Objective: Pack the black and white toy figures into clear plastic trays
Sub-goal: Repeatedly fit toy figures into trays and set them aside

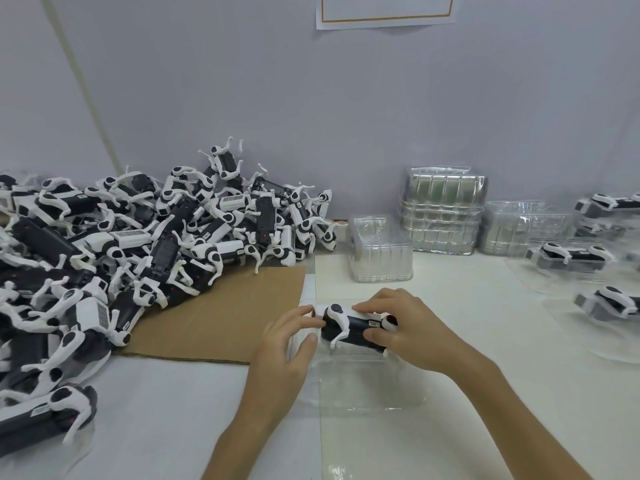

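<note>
A black and white toy figure lies on its side in the far half of a clear plastic tray in front of me. My right hand grips the figure's right end, fingers over the top and thumb at the near side. My left hand holds the figure's left end and the tray's left edge with its fingertips. A big heap of the same toy figures covers the table's left side.
A brown cardboard sheet lies under the heap's edge. Stacks of empty clear trays stand against the wall, with one more nearer. Packed trays with figures sit at the right.
</note>
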Demonstrator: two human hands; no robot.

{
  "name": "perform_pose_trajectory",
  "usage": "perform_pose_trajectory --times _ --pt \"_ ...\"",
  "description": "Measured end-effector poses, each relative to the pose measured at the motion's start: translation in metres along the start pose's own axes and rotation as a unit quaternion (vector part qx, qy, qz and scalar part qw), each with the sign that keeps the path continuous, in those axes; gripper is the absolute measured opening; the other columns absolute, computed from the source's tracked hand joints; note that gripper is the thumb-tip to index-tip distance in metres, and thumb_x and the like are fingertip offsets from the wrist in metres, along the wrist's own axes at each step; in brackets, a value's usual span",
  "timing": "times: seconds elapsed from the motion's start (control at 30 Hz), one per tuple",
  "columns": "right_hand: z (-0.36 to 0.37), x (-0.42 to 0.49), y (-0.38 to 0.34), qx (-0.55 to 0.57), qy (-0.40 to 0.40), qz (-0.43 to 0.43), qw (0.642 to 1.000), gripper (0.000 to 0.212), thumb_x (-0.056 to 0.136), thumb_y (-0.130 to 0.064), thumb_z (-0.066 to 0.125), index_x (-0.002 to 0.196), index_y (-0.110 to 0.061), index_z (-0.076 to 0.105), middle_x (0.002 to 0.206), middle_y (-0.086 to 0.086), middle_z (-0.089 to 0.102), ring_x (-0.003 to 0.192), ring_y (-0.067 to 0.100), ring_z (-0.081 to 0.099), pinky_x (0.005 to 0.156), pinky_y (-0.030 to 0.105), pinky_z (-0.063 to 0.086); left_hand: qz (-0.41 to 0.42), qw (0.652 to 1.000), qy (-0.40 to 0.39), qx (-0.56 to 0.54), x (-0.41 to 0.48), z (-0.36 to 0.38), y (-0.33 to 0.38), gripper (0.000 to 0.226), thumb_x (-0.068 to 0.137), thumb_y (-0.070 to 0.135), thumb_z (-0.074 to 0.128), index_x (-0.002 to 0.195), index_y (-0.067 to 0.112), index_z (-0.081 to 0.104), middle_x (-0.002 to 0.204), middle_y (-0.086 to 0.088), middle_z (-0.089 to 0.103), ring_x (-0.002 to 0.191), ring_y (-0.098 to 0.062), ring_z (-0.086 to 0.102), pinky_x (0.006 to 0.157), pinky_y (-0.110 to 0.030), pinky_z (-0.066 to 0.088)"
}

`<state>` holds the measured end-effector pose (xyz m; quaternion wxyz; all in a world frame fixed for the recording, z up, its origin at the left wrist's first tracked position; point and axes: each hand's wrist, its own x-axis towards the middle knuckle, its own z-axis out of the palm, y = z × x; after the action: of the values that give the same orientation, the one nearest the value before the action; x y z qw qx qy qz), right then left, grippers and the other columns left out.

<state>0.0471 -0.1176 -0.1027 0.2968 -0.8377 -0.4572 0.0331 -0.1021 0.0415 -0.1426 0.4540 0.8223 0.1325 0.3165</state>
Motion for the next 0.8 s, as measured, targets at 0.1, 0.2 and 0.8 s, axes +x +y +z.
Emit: perform_pose_trajectory --times 0.1,0.2,0.8 --pt "0.0 0.0 0.001 0.001 0.001 -0.001 1.0 0.037 0.092 -0.021 0.066 0.128 -0.029 0.065 0.109 -0.017 0.056 0.11 0.012 0.045 0.098 0.029 0.035 0.007 1.0 0.004 0.017 0.0 0.0 -0.001 0.034 0.095 0.007 0.059 0.1 0.039 0.071 0.126 0.038 0.055 0.127 0.01 0.039 0.1 -0.01 0.029" --pt "0.0 0.0 0.002 0.006 -0.001 0.0 1.0 0.036 0.093 -0.02 0.065 0.128 -0.029 0.065 0.107 -0.019 0.055 0.11 0.011 0.044 0.096 0.027 0.035 0.029 0.999 0.012 0.026 -0.002 0.002 -0.001 0.039 0.096 0.006 0.055 0.11 0.04 0.068 0.133 0.028 0.054 0.131 0.006 0.037 0.106 -0.013 0.027" --pt "-0.011 0.0 0.01 0.078 0.109 0.085 0.987 0.027 0.098 -0.042 0.055 0.121 -0.031 0.061 0.122 -0.013 0.055 0.113 0.008 0.054 0.1 0.033 0.039 0.019 0.996 0.027 0.077 -0.003 0.001 0.001 0.043 0.086 0.028 0.047 0.128 0.035 0.054 0.133 0.025 0.049 0.128 0.001 0.04 0.107 -0.028 0.032"
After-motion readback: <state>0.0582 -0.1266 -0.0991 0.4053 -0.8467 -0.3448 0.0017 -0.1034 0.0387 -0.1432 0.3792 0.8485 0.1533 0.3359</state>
